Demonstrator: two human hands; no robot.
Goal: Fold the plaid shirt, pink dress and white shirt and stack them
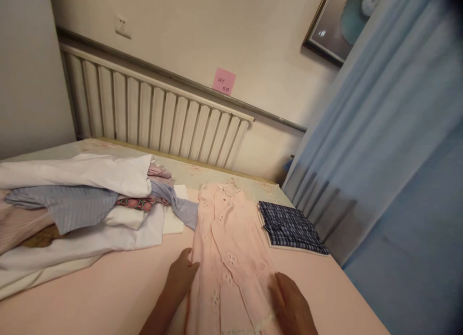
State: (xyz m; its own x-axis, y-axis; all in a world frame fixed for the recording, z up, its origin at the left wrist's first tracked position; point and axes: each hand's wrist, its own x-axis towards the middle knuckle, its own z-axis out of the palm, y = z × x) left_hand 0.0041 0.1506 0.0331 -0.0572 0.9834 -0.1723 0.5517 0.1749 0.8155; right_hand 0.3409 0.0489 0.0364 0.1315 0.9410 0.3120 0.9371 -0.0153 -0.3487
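Observation:
A pale pink garment [235,248] with flower-shaped eyelet cut-outs and a small collar at its far end lies lengthwise on the bed; its near end runs out of view. At its left edge is my left hand [182,273], thumb and fingertips apart and touching the cloth's side. My right hand [292,303] is against the right edge, slightly blurred, fingers pointing inward; how they meet the cloth is hidden. A sleeve of blue striped cloth [186,212] reaches from the left up to the pink garment.
To the left, loose clothes [79,209] are heaped up. Folded dark checked cloth [292,228] lies at the right, near the blue curtain [383,146]. Behind the bed [119,286] are a radiator [155,108] and a wall with a pink note [224,80].

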